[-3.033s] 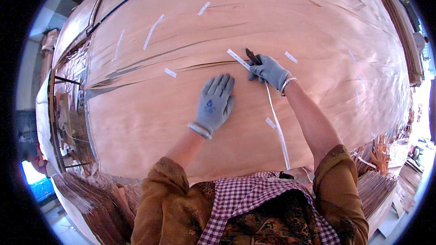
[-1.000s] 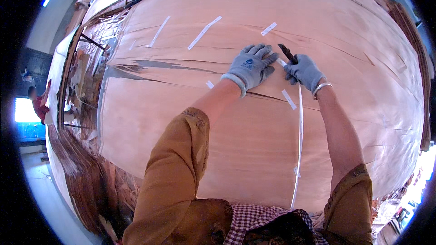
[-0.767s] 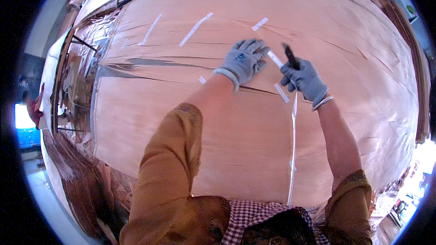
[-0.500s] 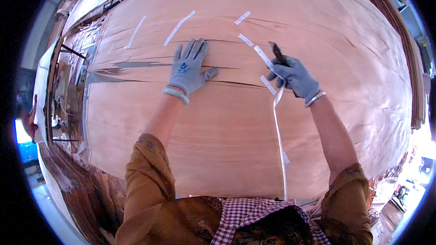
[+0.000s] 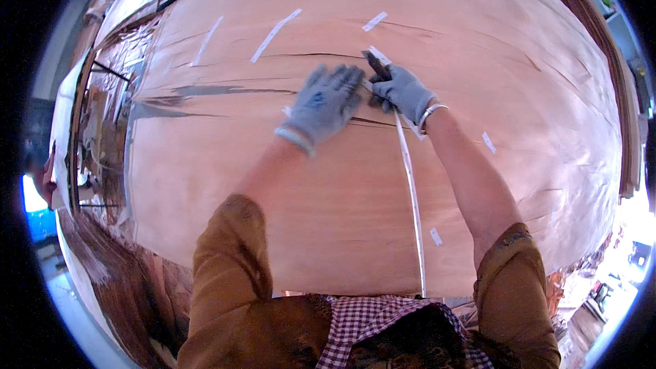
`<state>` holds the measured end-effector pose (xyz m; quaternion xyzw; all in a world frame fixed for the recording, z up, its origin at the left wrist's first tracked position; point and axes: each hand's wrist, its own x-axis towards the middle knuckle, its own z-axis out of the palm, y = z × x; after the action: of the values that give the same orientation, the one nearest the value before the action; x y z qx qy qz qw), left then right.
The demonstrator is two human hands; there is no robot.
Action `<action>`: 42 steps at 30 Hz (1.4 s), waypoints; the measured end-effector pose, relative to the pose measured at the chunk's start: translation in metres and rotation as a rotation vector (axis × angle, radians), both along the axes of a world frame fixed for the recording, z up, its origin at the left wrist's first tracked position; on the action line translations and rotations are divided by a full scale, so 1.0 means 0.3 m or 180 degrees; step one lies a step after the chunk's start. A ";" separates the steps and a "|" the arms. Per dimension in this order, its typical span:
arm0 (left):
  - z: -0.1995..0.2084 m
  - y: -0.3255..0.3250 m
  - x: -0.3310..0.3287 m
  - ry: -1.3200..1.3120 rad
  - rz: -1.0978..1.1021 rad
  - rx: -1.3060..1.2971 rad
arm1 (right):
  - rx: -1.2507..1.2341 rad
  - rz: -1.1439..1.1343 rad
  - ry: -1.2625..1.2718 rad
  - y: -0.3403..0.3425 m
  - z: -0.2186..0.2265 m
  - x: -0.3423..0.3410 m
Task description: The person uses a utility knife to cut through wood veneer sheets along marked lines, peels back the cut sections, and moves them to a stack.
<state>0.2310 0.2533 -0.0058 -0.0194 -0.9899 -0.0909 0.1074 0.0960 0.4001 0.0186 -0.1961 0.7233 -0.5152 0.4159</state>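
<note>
On the broad wood sheet (image 5: pixel 307 212), taping over the splits (image 5: pixel 236 90) seems in hand; the next move probably calls for pressing. The left hand (image 5: pixel 321 106) is blurred, but its flat fingers look nearly together. The right hand (image 5: pixel 402 96) curls its fingers around a long white strip (image 5: pixel 413 195), hanging nearward, and a dark tool (image 5: pixel 376 65).

Dk slim tool (image 5: pixel 375 63): in gry-gloved R hand (image 5: pixel 408 96), rt. of gry-gloved L hand (image 5: pixel 319 104). Long wht paper strip (image 5: pixel 412 195): over broad tan veneer (image 5: pixel 328 232).

White strips (image 5: pixel 375 22) on wooden sheet (image 5: pixel 328 212)
</note>
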 end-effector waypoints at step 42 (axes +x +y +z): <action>0.001 0.185 0.197 0.0473 -0.0071 0.0328 | 0.0533 0.0000 0.0161 0.187 0.011 0.207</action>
<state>0.2901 0.3087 -0.0056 -0.0315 -0.9729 -0.1411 0.1803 0.1582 0.4561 0.0220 -0.1736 0.7742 -0.4477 0.4124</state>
